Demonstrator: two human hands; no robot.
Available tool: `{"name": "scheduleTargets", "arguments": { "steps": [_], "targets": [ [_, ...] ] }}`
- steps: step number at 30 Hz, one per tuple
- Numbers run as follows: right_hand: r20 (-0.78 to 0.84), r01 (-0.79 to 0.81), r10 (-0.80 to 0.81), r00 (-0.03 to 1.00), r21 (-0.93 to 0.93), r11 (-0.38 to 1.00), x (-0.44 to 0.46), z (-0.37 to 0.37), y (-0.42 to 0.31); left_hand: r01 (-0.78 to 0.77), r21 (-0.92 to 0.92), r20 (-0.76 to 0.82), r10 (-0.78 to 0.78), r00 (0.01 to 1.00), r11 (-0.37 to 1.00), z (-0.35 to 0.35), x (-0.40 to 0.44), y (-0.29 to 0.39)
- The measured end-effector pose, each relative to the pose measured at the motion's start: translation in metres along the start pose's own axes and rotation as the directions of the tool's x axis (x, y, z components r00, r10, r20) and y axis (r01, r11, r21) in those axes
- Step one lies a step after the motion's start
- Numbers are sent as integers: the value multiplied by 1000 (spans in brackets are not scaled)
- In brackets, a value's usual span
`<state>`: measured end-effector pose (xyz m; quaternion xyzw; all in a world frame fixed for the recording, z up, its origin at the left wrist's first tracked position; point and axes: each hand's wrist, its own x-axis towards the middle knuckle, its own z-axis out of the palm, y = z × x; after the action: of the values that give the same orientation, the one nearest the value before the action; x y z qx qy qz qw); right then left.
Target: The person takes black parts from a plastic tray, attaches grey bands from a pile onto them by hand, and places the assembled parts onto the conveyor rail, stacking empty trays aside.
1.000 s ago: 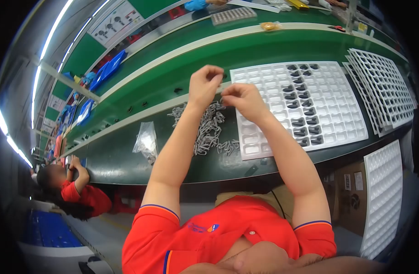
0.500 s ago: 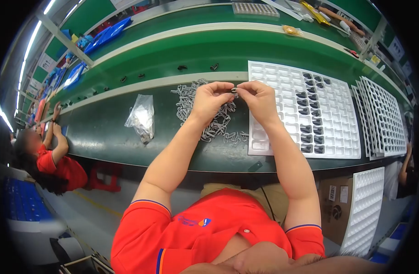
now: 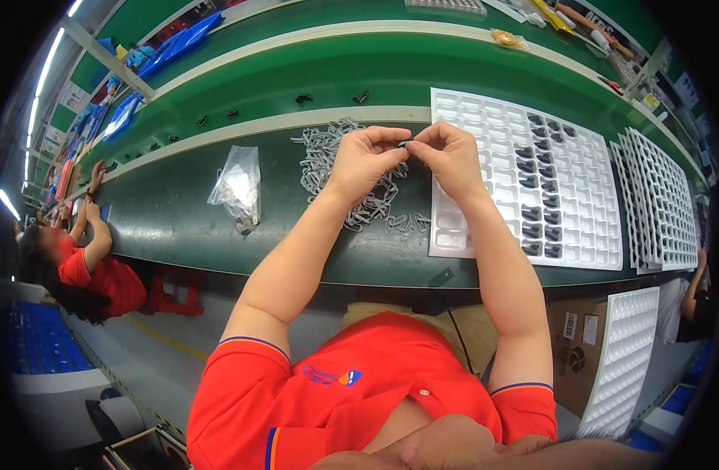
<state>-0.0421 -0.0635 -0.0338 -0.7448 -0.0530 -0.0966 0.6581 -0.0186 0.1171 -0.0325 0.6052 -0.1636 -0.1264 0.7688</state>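
My left hand [image 3: 364,164] and my right hand [image 3: 451,163] meet above the bench, thumbs and fingertips pinched on a small dark part [image 3: 406,144] between them. Fingers hide most of its shape. Beneath and beside my left hand lies a heap of grey clip-like loops [image 3: 318,160], with a few loose ones [image 3: 406,225] near the front. Under my right forearm is the left side of a white moulded tray [image 3: 496,184]. Black parts [image 3: 546,184] fill several of its pockets, mostly in two columns.
A clear plastic bag [image 3: 240,188] lies left of the heap. Several black parts [image 3: 304,99] sit spaced along the green strip behind the bench ledge. Stacked white trays [image 3: 657,196] lean at the right. A co-worker in a red shirt [image 3: 112,274] sits at far left.
The view has tipped slightly, so the bench appears higher. Both hands stay together at the small part, with a slight shift of the fingers. Black parts on the strip appear slightly further left.
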Motion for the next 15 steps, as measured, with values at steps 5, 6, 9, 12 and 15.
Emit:
{"name": "scheduleTargets", "arguments": {
  "steps": [5,6,9,12,15],
  "targets": [
    [22,-8,6,1000,68,998,3,-1,3,37,56,-12,-37,999,998,1,-1,5],
    [24,17,-20,1000,119,993,3,1,4,20,62,13,-21,1000,998,0,-1,7],
    [14,61,-66,998,223,973,1,5,5,-4,76,70,-1,998,997,-3,-2,12],
    [77,58,-65,995,94,994,-2,4,-1,-225,526,203,136,970,820,-6,0,18],
    [53,25,-27,998,31,999,-4,4,-11,-161,487,173,86,981,858,-7,4,13]
  ]
}}
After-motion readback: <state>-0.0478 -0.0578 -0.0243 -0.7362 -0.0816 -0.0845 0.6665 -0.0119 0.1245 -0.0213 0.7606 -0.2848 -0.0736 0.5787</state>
